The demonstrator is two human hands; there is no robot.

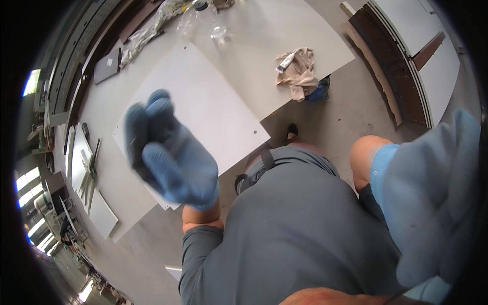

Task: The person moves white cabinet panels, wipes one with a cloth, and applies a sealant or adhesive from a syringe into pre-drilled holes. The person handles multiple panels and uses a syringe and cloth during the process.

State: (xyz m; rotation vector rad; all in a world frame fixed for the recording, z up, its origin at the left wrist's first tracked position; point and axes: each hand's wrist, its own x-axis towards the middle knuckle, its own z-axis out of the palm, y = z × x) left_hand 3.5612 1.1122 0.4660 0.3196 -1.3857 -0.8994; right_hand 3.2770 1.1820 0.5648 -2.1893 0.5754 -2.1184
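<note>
Gloved hands (175, 157) (432, 198) hover apart; the tube (286, 62) has illegible markings.

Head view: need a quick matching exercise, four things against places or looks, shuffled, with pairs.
Things
1. left hand
2. right hand
3. bottle
4. cloth

Places or looks
A. beige, with a small tube lying on it
B. blue-gloved, seen in front of the white panel
C. clear, with a dark cap
D. blue-gloved, close to the picture's right rim

Pairs
1-B
2-D
3-C
4-A
</note>
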